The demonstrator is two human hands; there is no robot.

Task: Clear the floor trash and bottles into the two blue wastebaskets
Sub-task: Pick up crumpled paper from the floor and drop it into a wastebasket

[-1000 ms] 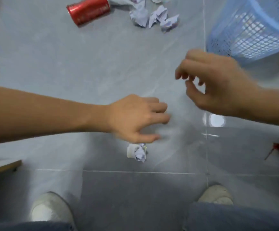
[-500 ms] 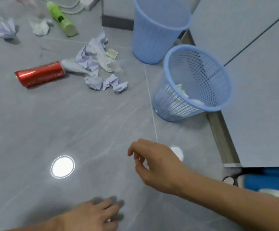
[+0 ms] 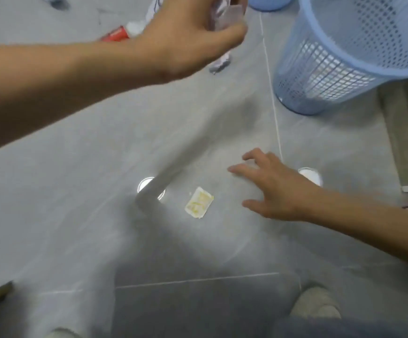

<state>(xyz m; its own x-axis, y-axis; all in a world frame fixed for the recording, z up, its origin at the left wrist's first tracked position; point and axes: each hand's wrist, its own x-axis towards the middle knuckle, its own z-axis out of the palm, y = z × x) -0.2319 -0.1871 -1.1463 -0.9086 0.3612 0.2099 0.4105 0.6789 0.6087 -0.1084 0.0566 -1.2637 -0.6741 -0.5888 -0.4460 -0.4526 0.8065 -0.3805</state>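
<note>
Up near the top edge, left hand point(image 3: 185, 37) curled round a crumpled paper ball point(image 3: 222, 11), held high and just left of the mesh wastebasket point(image 3: 344, 64). Down on the grey floor point(image 3: 76, 203), right hand point(image 3: 273, 189) spread wide with straight fingers, holding nothing, close beside a small yellow-white wrapper point(image 3: 199, 202).

Could miss the basket if let go too soon, since the ball is not over the rim yet. Could also slide the flat wrapper away instead of lifting it, because it lies thin against the smooth floor.

Counted: two blue baskets, the second wastebasket point(image 3: 268, 2) only a sliver at the top; one wrapper; one paper ball in hand; one more paper scrap point(image 3: 220, 63) under the wrist; one red can point(image 3: 115, 35), half hidden
</note>
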